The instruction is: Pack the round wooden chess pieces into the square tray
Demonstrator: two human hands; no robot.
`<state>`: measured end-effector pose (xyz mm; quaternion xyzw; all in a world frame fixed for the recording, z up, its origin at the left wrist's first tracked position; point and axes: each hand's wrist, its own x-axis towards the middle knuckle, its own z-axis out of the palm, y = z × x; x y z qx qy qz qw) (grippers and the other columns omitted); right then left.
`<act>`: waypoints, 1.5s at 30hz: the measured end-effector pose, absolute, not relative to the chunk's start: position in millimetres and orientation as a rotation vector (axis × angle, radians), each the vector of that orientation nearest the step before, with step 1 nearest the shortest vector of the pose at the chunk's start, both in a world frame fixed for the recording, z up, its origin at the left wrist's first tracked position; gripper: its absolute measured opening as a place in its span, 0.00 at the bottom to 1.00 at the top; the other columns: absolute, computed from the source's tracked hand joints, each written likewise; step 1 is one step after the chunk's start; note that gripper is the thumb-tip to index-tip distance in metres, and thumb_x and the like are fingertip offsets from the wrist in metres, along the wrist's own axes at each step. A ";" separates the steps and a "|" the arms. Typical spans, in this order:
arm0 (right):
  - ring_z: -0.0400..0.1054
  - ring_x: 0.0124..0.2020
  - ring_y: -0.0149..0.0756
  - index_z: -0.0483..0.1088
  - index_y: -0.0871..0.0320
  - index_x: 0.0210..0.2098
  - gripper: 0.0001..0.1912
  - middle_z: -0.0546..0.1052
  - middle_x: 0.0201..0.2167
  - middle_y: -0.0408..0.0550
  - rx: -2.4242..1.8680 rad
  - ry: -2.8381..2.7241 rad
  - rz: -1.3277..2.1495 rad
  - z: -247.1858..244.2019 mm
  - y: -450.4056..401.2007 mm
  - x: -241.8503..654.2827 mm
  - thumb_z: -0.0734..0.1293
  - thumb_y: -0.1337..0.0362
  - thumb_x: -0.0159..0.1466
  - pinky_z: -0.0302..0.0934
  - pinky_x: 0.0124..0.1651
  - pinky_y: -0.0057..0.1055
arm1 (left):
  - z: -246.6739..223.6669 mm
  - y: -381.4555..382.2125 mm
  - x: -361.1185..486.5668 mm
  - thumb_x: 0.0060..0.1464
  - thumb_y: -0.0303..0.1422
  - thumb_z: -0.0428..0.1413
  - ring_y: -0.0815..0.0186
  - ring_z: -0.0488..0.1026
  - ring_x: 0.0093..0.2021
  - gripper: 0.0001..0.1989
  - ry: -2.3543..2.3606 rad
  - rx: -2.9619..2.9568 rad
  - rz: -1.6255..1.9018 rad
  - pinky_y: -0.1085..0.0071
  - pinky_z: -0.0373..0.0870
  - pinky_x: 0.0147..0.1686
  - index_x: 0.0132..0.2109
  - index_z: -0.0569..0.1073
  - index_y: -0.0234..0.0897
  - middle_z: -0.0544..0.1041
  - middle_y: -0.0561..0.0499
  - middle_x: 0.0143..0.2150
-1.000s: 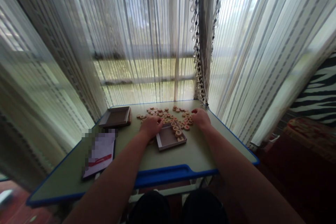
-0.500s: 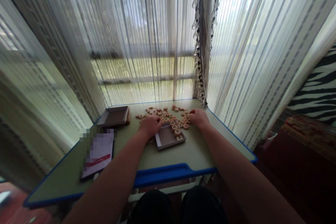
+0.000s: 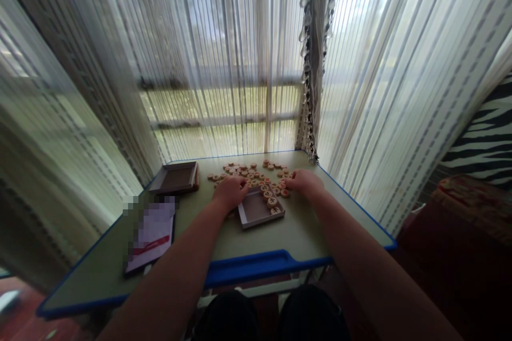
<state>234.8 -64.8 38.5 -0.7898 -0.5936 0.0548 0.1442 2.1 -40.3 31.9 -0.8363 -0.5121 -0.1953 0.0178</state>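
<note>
Wooden Chinese chess pieces (image 3: pixel 250 175), round with red or dark characters, lie scattered over the far half of the table. In front of them a shallow cardboard box tray (image 3: pixel 256 210) holds a row of pieces (image 3: pixel 272 202) along its right side. My left hand (image 3: pixel 230 193) is at the tray's far left corner, fingers curled together; whatever they grip is hidden. Beyond the tray's right side, my right hand (image 3: pixel 306 184) pinches at a chess piece at the right edge of the scatter. The fingers partly cover that piece.
A second shallow box (image 3: pixel 176 177) sits at the table's back left. Nearer on the left lies a dark-edged tablet or folder (image 3: pixel 154 234), partly blurred out. The table (image 3: pixel 304 234) has a blue rim. Striped sheer curtains (image 3: pixel 224 64) hang behind it.
My right hand has shifted slightly nearer and left, its fingertips now lower among the pieces. My left hand stays at the tray's corner. The whole view has drifted slightly.
</note>
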 end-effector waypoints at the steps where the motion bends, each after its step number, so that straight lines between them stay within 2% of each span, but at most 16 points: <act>1: 0.68 0.35 0.42 0.74 0.57 0.34 0.21 0.75 0.35 0.54 -2.286 -1.714 0.156 39.4 -65.7 233.9 0.62 0.49 0.50 0.59 0.33 0.32 | 32.3 -40.4 2.2 0.51 0.39 0.46 0.63 0.69 0.39 0.14 -1.588 -2.599 -0.603 0.69 0.62 0.42 0.35 0.74 0.38 0.75 0.48 0.36; 15: 0.68 0.33 0.36 0.73 0.56 0.31 0.14 0.75 0.31 0.49 -2.138 -1.764 0.024 36.7 -65.4 228.9 0.60 0.57 0.54 0.55 0.31 0.26 | 35.4 -41.2 2.0 0.55 0.39 0.41 0.64 0.70 0.37 0.18 -1.605 -2.478 -0.678 0.71 0.62 0.38 0.31 0.73 0.36 0.75 0.47 0.34; 24: 0.68 0.33 0.37 0.74 0.56 0.30 0.15 0.75 0.31 0.50 -2.184 -1.728 0.043 32.4 -64.1 233.3 0.60 0.56 0.53 0.56 0.31 0.27 | 36.5 -32.6 -10.7 0.57 0.41 0.30 0.61 0.71 0.35 0.29 -1.949 -2.080 -1.033 0.68 0.62 0.33 0.35 0.74 0.32 0.75 0.41 0.34; 34: 0.68 0.34 0.37 0.74 0.56 0.30 0.14 0.75 0.32 0.50 -2.170 -1.734 0.055 31.5 -62.9 232.8 0.59 0.57 0.54 0.56 0.31 0.27 | 35.1 -32.8 -10.6 0.57 0.42 0.30 0.61 0.72 0.37 0.31 -2.058 -2.173 -1.081 0.67 0.63 0.38 0.32 0.75 0.34 0.77 0.44 0.32; 41: 0.68 0.35 0.38 0.73 0.56 0.31 0.14 0.75 0.33 0.50 -2.181 -1.753 0.093 35.7 -65.7 229.8 0.59 0.57 0.54 0.56 0.32 0.28 | 31.3 -29.6 -9.8 0.56 0.44 0.28 0.60 0.72 0.34 0.33 -2.052 -2.154 -1.197 0.66 0.64 0.37 0.26 0.74 0.37 0.77 0.46 0.28; 45: 0.68 0.34 0.37 0.73 0.56 0.32 0.15 0.75 0.33 0.50 -2.181 -1.752 0.110 35.5 -65.4 230.0 0.59 0.57 0.54 0.56 0.32 0.28 | 30.2 -27.9 -10.0 0.55 0.46 0.27 0.59 0.72 0.34 0.34 -2.049 -2.191 -1.191 0.66 0.64 0.35 0.26 0.74 0.38 0.77 0.46 0.27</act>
